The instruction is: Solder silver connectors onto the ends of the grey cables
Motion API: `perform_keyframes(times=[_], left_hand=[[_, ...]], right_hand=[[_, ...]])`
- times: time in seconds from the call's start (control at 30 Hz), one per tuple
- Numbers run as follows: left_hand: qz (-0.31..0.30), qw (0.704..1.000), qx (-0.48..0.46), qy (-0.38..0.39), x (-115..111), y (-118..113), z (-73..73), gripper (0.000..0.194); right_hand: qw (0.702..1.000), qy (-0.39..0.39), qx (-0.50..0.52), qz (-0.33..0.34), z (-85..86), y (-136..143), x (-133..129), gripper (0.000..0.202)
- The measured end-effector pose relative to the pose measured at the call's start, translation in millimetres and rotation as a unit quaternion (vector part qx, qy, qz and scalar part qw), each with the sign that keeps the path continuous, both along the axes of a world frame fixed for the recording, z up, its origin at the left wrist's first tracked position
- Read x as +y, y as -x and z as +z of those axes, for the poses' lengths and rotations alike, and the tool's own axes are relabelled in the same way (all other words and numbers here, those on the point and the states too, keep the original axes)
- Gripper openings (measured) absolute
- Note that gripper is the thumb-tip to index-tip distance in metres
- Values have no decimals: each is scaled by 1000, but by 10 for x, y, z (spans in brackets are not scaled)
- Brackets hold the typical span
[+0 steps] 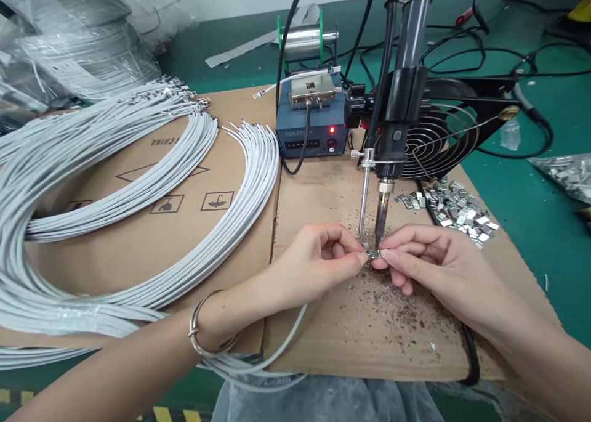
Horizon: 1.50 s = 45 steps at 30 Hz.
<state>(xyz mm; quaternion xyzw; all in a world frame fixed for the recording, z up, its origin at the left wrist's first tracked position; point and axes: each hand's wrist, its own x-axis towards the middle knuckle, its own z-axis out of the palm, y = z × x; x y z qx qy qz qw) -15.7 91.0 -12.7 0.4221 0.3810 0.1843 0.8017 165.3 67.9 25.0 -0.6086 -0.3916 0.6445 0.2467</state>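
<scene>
Beneath the tip of the mounted soldering iron (381,215), my two hands meet. My left hand (321,259) pinches the stripped end of a grey-white cable (293,329), whose length runs down under my wrist. Between thumb and fingers, my right hand (427,262) holds a small metal connector (380,253) against the wire end. The iron's tip touches or nearly touches the joint; fingers partly hide it. A thin solder feed tube (364,203) comes down just left of the iron.
Large coils of cable (249,206) lie on cardboard (323,348) at left. A blue soldering station (311,129) with a red light, a solder spool (302,41) and a black fan (438,132) stand behind. Loose connectors (462,212) are heaped at right. Solder debris litters the cardboard.
</scene>
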Motion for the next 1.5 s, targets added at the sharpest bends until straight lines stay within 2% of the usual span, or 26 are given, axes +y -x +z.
perform_keyframes(times=[0.67, 1.5], left_hand=[[13, 1000, -3, 17, -26, -20, 21, 14], [22, 999, -13, 21, -19, -19, 22, 12]], right_hand=[[1000, 10, -28, -4, 35, 27, 2, 10], [999, -24, -36, -10, 55, 30, -11, 5]])
